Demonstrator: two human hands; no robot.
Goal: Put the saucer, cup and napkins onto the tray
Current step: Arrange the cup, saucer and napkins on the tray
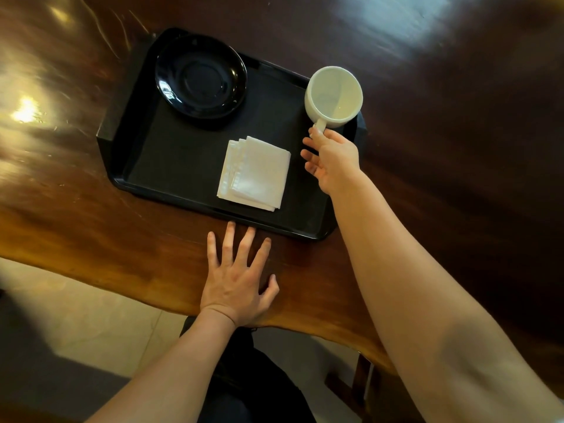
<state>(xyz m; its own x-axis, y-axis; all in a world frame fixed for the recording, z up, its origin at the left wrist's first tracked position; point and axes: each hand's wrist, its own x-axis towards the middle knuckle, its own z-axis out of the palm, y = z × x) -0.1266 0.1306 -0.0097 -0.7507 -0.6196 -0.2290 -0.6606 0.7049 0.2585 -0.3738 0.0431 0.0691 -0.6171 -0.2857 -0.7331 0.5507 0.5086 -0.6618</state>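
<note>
Here, from the head camera, the right hand (332, 160) pinches the handle of the white cup (333, 97) over the right edge of the black tray (171, 166). The black saucer (200, 76) and folded napkins (254, 173) lie on the tray. The left hand (236, 282) rests flat, fingers spread, on the wooden table (91, 233).

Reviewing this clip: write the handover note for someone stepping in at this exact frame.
Right hand: holds the white cup by its handle, over the tray's far right corner.
Left hand: empty, flat on the table just before the tray.
Done: black saucer and folded napkins lie on the tray.
Left: set the cup down on the tray, possibly on the saucer, and let go.
</note>
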